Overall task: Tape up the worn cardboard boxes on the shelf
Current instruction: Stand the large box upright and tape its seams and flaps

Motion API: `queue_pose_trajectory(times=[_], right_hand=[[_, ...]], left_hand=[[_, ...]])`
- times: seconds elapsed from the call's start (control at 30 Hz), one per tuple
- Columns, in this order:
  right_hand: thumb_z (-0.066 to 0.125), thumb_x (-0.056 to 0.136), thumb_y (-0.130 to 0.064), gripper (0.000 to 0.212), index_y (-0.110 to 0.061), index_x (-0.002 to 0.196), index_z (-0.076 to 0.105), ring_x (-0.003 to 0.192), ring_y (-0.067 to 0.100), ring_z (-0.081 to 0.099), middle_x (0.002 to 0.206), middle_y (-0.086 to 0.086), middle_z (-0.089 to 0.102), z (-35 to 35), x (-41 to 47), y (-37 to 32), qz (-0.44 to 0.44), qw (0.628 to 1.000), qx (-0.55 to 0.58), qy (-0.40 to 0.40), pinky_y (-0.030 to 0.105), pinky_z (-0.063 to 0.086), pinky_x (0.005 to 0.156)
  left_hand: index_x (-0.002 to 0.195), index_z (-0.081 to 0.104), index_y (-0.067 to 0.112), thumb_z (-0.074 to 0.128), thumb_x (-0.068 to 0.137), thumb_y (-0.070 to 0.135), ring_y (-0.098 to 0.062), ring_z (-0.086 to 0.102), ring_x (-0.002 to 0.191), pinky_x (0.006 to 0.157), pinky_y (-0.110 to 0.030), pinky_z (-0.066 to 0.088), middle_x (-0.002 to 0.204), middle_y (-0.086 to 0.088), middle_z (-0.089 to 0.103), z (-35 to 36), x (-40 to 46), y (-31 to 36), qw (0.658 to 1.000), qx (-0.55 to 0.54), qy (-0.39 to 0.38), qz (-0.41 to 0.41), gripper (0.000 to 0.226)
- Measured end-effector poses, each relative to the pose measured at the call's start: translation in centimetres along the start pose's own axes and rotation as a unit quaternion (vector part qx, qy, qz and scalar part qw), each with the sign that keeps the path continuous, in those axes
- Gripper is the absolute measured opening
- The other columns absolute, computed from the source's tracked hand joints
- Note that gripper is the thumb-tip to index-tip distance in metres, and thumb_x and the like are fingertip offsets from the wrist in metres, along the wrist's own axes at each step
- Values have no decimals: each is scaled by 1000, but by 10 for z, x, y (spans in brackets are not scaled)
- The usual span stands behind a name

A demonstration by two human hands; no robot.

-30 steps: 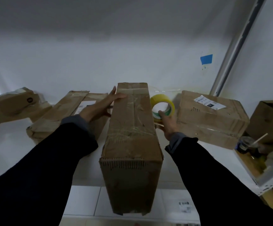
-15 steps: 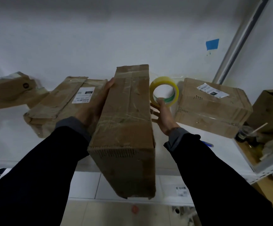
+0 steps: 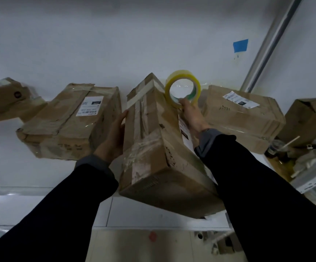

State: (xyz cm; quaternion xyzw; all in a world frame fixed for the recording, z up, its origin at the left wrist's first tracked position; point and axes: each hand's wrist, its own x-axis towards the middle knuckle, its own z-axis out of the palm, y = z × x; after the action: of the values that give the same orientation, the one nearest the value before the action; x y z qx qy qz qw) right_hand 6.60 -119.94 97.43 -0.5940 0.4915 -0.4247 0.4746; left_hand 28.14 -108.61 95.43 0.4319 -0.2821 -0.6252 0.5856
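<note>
Now L hand (image 3: 113,137) fingers flat on tilted box (image 3: 149,133), R hand (image 3: 192,115) fingers pinching tape roll (image 3: 182,89).

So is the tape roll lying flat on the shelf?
No, the right hand holds the tape roll upright beside the middle box.

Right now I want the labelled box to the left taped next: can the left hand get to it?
Probably yes: the left hand lies flat against the tilted box, and the labelled box sits just beside it, nothing between.
</note>
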Motion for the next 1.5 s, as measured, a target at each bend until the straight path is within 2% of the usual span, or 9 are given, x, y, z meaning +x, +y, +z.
queue_pose_trajectory(times=[0.17,0.27,0.47,0.57,0.93,1.1,1.33,1.43,1.5], right_hand=[[47,94,-60,47,-28,125,34,80,21,59,87,2,57,37,-13,-3,-25,993,-119,-4,27,49,75],[52,90,-60,46,-22,111,37,86,27,60,93,5,58,68,-15,1,-75,989,-128,-24,39,51,80],[51,87,-71,53,-24,111,41,95,27,61,106,4,61,97,-14,12,-101,979,-177,-10,40,47,78],[51,82,-75,54,-29,107,41,91,24,62,100,-2,61,110,-15,24,-128,973,-191,-10,52,51,85],[54,96,-53,39,-20,111,40,82,22,60,91,-1,57,117,-8,33,-157,962,-222,5,54,50,84],[63,94,-23,33,-12,119,45,84,25,62,101,6,60,112,-9,20,-135,977,-166,8,45,55,72],[52,83,2,42,-15,121,55,106,28,49,114,12,51,38,3,37,-202,930,-244,187,29,29,73],[49,89,-1,41,-13,128,48,104,23,51,116,9,51,36,2,49,-191,950,-195,149,25,35,80],[48,94,-19,37,-21,130,41,103,23,55,116,3,54,37,2,56,-152,968,-154,124,38,46,89]], left_hand=[[128,66,12,42,108,31,-32,70,104,91,-43,57,119,-18,70,-44,-5,7,994,78,70,-21,37],[130,63,11,40,109,24,-25,72,90,80,-38,57,107,-14,72,-55,-15,-1,989,127,81,-6,34],[106,63,30,25,108,48,1,71,77,72,-17,57,85,15,76,-56,-29,-10,980,170,94,48,42],[125,66,25,41,99,64,-13,70,103,94,-31,55,116,-2,74,-65,-19,-7,979,181,96,1,53],[158,23,24,75,85,47,-16,34,144,119,-39,31,159,1,35,-69,21,-4,844,514,56,144,92],[160,17,24,68,92,47,-17,24,150,124,-42,23,165,1,23,-71,28,-11,844,514,67,136,89],[162,3,21,59,98,45,-16,8,154,122,-35,12,169,6,2,-70,32,-15,834,537,72,104,88],[162,0,20,48,101,52,-20,3,155,125,-42,9,169,6,-5,-68,34,-12,784,613,63,81,84],[161,-2,18,34,103,56,-25,-5,155,125,-47,2,169,2,-10,-64,33,-4,693,717,52,56,78]])
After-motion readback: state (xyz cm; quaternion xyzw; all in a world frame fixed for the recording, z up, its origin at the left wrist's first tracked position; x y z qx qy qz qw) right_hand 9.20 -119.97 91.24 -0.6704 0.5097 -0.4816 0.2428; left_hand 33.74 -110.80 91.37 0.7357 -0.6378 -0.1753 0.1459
